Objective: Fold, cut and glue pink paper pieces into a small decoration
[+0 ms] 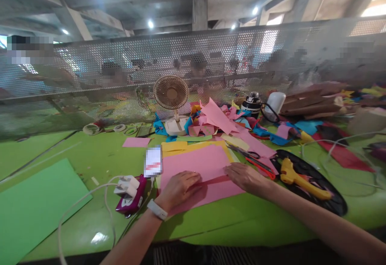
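A pink sheet of paper (196, 160) lies in front of me with a crease or raised edge across its lower part. My left hand (181, 188), with a white band on the wrist, rests on it with fingers stretched out and somewhat apart. At the right end of the crease, my right hand (249, 178) has its fingers pressed together on the paper's edge; the thumb is hidden. Yellow paper (175, 146) shows beneath the far side of the pink sheet. Just beyond my right hand lie scissors (245, 151) and a red-handled tool (262, 169).
A phone (153, 161) and a purple power strip (132, 198) with cables sit at left, near green paper (39, 204). A small fan (171, 93) stands behind, beside paper scraps (217, 116). A yellow glue gun (301, 180) rests on a black tray (337, 202) at right.
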{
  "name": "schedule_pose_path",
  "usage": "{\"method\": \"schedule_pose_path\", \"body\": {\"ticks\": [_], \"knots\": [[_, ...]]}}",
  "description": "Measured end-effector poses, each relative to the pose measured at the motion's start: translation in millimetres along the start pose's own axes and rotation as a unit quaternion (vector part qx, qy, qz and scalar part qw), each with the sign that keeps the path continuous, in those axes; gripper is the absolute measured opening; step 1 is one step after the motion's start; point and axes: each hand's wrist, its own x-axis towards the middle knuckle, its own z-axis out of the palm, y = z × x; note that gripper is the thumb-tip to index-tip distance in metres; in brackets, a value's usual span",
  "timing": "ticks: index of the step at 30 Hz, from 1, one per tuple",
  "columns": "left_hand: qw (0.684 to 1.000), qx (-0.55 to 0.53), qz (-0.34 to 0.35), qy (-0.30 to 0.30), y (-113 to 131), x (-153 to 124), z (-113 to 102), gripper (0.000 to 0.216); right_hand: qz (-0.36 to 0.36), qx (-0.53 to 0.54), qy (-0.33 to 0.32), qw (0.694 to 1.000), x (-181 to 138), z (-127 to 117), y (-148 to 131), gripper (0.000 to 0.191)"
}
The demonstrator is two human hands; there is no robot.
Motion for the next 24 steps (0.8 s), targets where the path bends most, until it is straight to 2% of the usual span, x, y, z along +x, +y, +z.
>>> {"method": "schedule_pose_path", "body": {"ticks": [5, 9, 12, 14, 16, 19, 21, 24], "knots": [[1.0, 0.009, 0.012, 0.021, 4, 0, 1, 0.022, 0.035, 0.062, 0.033, 0.997, 14, -16, -17, 0.023], [0.999, -0.02, 0.017, 0.02, 4, -2, 1, 0.021, 0.046, 0.147, 0.051, 0.987, 20, -15, -26, 0.019], [0.998, -0.064, 0.015, 0.019, 3, -3, 1, 0.021, 0.116, 0.236, 0.052, 0.963, 23, -11, -24, 0.02], [0.994, -0.104, -0.013, 0.024, 3, -3, -1, 0.019, 0.174, 0.28, 0.075, 0.941, 24, -12, -21, 0.02], [0.987, -0.146, -0.064, 0.032, 5, -2, -2, 0.018, 0.202, 0.28, 0.13, 0.929, 25, -15, -18, 0.019], [0.974, -0.179, -0.136, 0.038, 6, 2, -4, 0.025, 0.153, 0.216, 0.172, 0.949, 25, -21, -17, 0.024], [0.97, -0.176, -0.165, 0.039, 7, 4, -3, 0.029, 0.102, 0.173, 0.127, 0.971, 24, -20, -18, 0.03], [0.97, -0.155, -0.181, 0.044, 7, 7, -2, 0.031, 0.084, 0.137, -0.004, 0.987, 23, -11, -21, 0.05]]}}
